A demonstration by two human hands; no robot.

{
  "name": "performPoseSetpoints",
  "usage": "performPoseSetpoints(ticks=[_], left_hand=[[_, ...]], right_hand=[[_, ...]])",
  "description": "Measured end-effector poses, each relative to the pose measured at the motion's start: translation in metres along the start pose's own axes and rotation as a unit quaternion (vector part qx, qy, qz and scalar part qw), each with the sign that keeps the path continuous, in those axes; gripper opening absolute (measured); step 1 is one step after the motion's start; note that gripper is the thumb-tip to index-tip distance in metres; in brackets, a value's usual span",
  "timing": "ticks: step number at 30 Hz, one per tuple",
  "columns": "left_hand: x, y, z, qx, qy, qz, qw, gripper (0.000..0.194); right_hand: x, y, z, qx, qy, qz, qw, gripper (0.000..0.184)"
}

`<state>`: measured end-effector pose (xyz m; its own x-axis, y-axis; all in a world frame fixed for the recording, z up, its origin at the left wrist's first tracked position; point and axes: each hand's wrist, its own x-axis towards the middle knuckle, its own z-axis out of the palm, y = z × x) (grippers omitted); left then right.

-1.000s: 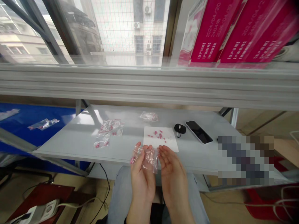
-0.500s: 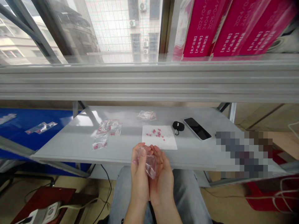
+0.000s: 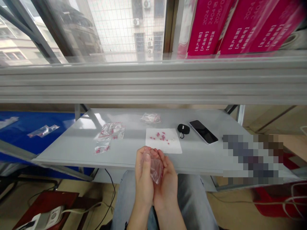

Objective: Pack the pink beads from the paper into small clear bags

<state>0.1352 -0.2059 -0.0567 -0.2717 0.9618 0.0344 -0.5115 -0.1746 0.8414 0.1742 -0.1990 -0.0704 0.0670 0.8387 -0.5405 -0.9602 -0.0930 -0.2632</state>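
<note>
My left hand (image 3: 144,175) and my right hand (image 3: 168,180) are pressed together, palms up, over my lap just in front of the table edge. Between them they hold a small clear plastic bag (image 3: 155,167), crumpled, with the fingers of both hands curled round it. Beyond the hands a white sheet of paper (image 3: 174,147) lies on the grey table (image 3: 72,143) with several small pink beads (image 3: 161,136) scattered on it.
Clear bags with pink pieces (image 3: 111,130) lie on the table's left, and another bag (image 3: 150,118) lies farther back. A black round object (image 3: 183,129) and a phone (image 3: 203,131) sit to the right. A blue surface (image 3: 28,127) with bags is at the left. Pink boxes (image 3: 216,28) stand above.
My two hands have come together from apart, closing on the clear bag, which is now crumpled between the palms. The objects on the table have not moved.
</note>
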Motion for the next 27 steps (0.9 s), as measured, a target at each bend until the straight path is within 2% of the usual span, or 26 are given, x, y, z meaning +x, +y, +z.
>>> performPoseSetpoints(ticks=[3, 7, 9, 12, 15, 17, 20, 24, 27], left_hand=[[0.004, 0.003, 0.002, -0.056, 0.022, -0.008, 0.998, 0.031], [0.009, 0.007, 0.003, -0.179, 0.087, -0.041, 0.979, 0.037], [0.009, 0.008, 0.003, -0.168, 0.09, -0.034, 0.981, 0.038], [0.007, 0.007, 0.004, -0.029, 0.044, -0.008, 0.999, 0.032], [0.004, 0.005, 0.003, 0.078, 0.001, -0.018, 0.997, 0.027], [0.003, 0.004, 0.001, 0.06, 0.0, -0.047, 0.997, 0.03], [0.003, 0.004, -0.002, -0.026, -0.004, -0.091, 0.996, 0.037], [0.002, 0.009, -0.002, -0.103, -0.066, -0.106, 0.987, 0.039], [0.001, 0.015, -0.001, -0.123, -0.112, -0.113, 0.98, 0.037]], right_hand=[[0.001, -0.002, 0.003, 0.005, 0.009, -0.002, 1.0, 0.029], [0.001, -0.007, 0.009, 0.011, 0.01, -0.004, 1.0, 0.029], [-0.001, -0.007, 0.012, 0.013, 0.004, -0.002, 1.0, 0.03], [-0.003, -0.005, 0.012, 0.013, -0.006, 0.008, 1.0, 0.028], [-0.004, -0.003, 0.008, 0.01, 0.003, 0.013, 1.0, 0.023], [-0.003, -0.002, 0.005, 0.007, 0.01, 0.007, 1.0, 0.023], [-0.002, -0.001, 0.003, 0.007, 0.004, -0.007, 1.0, 0.025], [-0.003, -0.001, 0.002, 0.021, 0.002, -0.025, 0.999, 0.021], [-0.005, -0.002, 0.001, 0.041, 0.0, -0.035, 0.999, 0.018]])
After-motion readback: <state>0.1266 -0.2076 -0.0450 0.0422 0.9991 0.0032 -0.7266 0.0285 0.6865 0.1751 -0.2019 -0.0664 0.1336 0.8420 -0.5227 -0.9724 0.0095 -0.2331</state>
